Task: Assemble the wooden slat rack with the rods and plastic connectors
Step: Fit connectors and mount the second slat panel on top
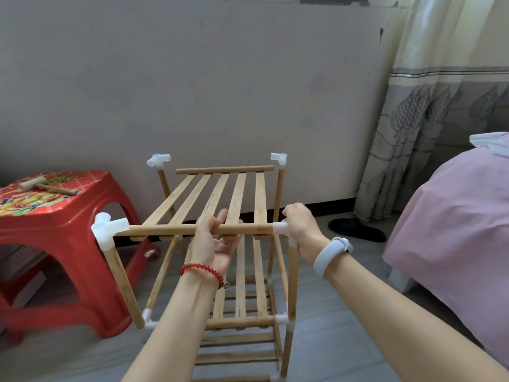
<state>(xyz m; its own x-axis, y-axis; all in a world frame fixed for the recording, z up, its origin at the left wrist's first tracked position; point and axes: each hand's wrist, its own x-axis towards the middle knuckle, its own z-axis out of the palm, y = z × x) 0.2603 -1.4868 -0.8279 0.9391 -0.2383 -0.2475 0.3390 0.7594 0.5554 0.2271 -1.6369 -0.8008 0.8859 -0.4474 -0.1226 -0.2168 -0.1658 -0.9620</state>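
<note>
Top tier going on. Slat shelf [220, 199] sits at the top of the rack [248, 321], near-level, slats running away from the camera toward the wall.

Front rod [170, 230] of the shelf lies left-to-right across the view. Its left end is already in the front-left connector [106, 230]; its right end meets the front-right connector [280, 228].

Left hand [212, 244]: palm up under the rod near its middle, fingers [220, 217] curled over the top, gripping it.

Right hand [301, 230]: wrapped over the front-right connector and the top of the right post [292, 285]; fingers curled round the joint, tips hidden, so how tight is unclear.

Back rod [224, 170] lies parallel to the front one and looks unseated: it floats between the back-left connector [158, 160] and back-right connector [279, 158], touching neither that I can see. Both back connectors stand slightly higher than its ends.

Judgement: the front-right joint is the step in hand. The move turns on the rod's long axis lining up with the connector socket under the right hand; the right hand is nearer the joint, the left steers the rod along its length. The back rod is still to fit.

Wooden mallet [45, 186] lies on the red stool [55, 216] at left, well apart from both hands. Lower tiers look assembled
</note>
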